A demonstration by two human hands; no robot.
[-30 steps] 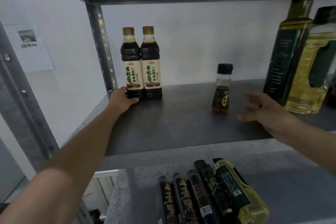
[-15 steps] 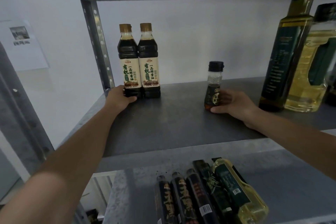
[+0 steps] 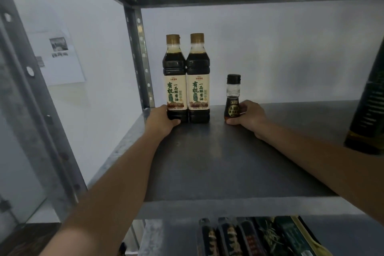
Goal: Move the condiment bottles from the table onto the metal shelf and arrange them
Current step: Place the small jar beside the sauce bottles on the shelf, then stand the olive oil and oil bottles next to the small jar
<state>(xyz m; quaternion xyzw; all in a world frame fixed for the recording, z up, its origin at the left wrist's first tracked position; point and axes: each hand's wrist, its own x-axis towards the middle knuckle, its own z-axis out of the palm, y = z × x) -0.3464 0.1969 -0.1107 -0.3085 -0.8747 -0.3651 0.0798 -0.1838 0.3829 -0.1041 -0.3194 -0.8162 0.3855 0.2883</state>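
Observation:
Two tall soy sauce bottles with cream labels and gold caps stand side by side at the back left of the grey metal shelf point(image 3: 228, 162). My left hand point(image 3: 161, 120) grips the base of the left soy sauce bottle point(image 3: 174, 72), with the thumb curled in front. The right soy sauce bottle point(image 3: 197, 72) touches it. My right hand point(image 3: 248, 117) holds the lower part of a small dark bottle point(image 3: 233, 97) with a black cap, which stands upright a short way right of the pair.
A dark green oil bottle point(image 3: 369, 106) stands at the right edge of the same shelf. Several dark bottles point(image 3: 249, 237) stand on the lower level. A perforated upright post point(image 3: 139, 56) rises behind the soy sauce bottles. Another shelf board lies overhead.
My right hand reached the small dark bottle, took hold of it and slid it left toward the soy sauce pair. My left hand stayed on the left soy sauce bottle.

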